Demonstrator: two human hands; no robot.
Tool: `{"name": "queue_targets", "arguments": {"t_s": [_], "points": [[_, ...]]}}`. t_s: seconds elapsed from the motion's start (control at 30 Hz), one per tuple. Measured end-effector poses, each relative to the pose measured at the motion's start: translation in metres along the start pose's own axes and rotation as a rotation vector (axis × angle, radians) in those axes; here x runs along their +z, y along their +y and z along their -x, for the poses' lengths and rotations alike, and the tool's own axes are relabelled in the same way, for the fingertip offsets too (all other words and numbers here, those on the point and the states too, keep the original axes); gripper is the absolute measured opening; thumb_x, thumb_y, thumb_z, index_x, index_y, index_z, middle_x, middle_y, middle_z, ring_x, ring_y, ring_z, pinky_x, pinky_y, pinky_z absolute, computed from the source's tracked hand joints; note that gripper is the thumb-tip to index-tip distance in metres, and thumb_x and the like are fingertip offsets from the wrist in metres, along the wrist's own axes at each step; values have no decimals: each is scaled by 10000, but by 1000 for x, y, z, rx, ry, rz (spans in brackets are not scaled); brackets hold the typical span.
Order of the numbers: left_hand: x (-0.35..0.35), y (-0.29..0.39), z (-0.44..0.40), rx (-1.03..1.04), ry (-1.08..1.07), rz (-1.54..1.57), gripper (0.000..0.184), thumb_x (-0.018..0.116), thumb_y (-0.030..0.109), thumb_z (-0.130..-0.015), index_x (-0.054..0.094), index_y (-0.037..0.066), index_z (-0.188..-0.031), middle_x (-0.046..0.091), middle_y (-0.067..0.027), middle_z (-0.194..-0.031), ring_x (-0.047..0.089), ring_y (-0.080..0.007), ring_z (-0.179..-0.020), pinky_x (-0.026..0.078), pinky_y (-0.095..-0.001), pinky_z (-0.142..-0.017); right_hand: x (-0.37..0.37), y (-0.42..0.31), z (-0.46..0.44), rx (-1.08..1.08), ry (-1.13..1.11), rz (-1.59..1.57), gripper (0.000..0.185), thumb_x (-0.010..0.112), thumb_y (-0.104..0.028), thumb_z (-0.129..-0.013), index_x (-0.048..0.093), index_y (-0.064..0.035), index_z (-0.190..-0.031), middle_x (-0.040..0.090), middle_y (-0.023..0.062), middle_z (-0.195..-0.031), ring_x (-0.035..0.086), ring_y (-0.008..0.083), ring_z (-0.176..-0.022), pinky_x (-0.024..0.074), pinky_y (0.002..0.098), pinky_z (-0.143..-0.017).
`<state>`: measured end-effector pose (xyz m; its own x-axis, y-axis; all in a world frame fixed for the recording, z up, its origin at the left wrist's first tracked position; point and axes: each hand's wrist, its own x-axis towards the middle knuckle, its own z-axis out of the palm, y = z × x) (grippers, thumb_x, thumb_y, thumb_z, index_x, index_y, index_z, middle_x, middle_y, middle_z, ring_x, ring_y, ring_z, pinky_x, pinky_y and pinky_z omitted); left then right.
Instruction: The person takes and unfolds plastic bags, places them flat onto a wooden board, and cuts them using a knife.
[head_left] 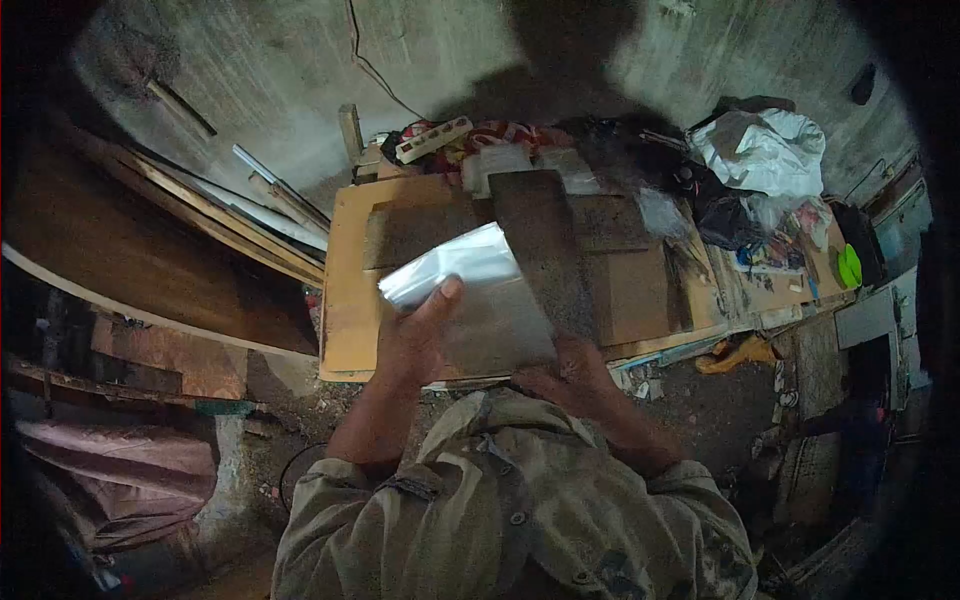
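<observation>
A flat bundle of shiny, see-through plastic sheets (490,305) is held tilted in front of my chest, its upper end catching bright light. My left hand (418,335) grips the left side, thumb lying on top and the other fingers hidden beneath. At the lower right corner, my right hand (575,368) is closed on the bundle's edge, somewhat blurred. Whether these are bags or loose sheets I cannot tell. Below the bundle, dark flat boards (540,215) lie on the tan tabletop (345,300).
A power strip (434,140) rests on cloth at the table's back. To the right are a white plastic sack (760,150), dark bags and a bright green object (849,266). Long wooden planks (220,220) lean at the left. Debris covers the floor (700,410).
</observation>
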<state>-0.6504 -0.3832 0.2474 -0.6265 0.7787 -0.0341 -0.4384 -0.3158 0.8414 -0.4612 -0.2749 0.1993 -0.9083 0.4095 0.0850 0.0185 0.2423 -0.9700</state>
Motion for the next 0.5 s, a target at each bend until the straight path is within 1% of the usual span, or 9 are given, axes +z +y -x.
{"name": "queue_targets", "arguments": {"t_s": [0.03,0.1,0.17,0.27,0.33,0.4,0.43,0.47,0.5], "points": [[-3,-1,-1,-18,28,-13,438,728,211,-832,551,-8,-1167,610,-122,-1088,609,-237,-974,504,-405,-835,1,6,0,83,-21,-53,416,670,-219,-889,544,67,-1164,614,195,-1070,626,280,-992,529,378,-819],[-5,0,1,-28,60,-72,400,727,225,-839,580,-2,-1133,620,-108,-1064,609,-218,-949,501,-384,-827,-1,8,1,83,-49,10,424,673,-238,-886,552,69,-1152,625,195,-1048,630,283,-970,521,378,-810],[-9,-7,-1,-46,6,-49,355,727,235,-842,610,12,-1093,634,-85,-1012,610,-201,-928,497,-372,-806,0,9,2,84,-79,73,433,676,-258,-883,560,72,-1140,635,194,-1026,634,285,-948,513,379,-802],[-21,-22,-1,-19,1,-33,328,725,253,-847,628,20,-1056,640,-64,-965,607,-184,-910,489,-345,-777,8,19,11,153,-49,-42,451,670,-290,-884,569,67,-1142,594,193,-1108,600,281,-1004,479,380,-854],[-22,-22,1,-30,-4,-16,328,725,254,-847,628,20,-1054,640,-58,-962,606,-180,-903,487,-339,-772,12,38,16,-72,77,-34,464,659,-284,-890,537,56,-1182,543,184,-1180,554,280,-1072,447,393,-898],[-21,-18,3,-170,29,-197,235,676,94,-852,605,47,-1071,636,-67,-1011,616,-219,-928,506,-374,-809,7,37,18,-228,238,61,465,643,-280,-899,500,43,-1201,495,169,-1224,505,274,-1125,417,396,-932],[-21,-20,4,-165,31,-195,235,676,94,-852,605,47,-1071,636,-67,-1011,616,-219,-928,506,-374,-809,3,35,18,-310,357,151,461,632,-278,-905,474,33,-1207,464,157,-1245,472,268,-1156,396,394,-951],[-21,-26,5,-176,2,-256,249,687,114,-847,607,43,-1071,641,-72,-1011,620,-218,-920,508,-367,-800,1,35,14,-312,353,154,461,632,-278,-905,474,33,-1207,464,157,-1245,472,268,-1156,396,394,-951],[-21,-35,7,-188,-29,-319,265,698,135,-842,608,40,-1072,646,-76,-1010,625,-217,-912,511,-360,-790,-1,36,10,-304,375,118,451,623,-290,-909,459,21,-1192,493,155,-1180,500,254,-1090,414,382,-909]]}}
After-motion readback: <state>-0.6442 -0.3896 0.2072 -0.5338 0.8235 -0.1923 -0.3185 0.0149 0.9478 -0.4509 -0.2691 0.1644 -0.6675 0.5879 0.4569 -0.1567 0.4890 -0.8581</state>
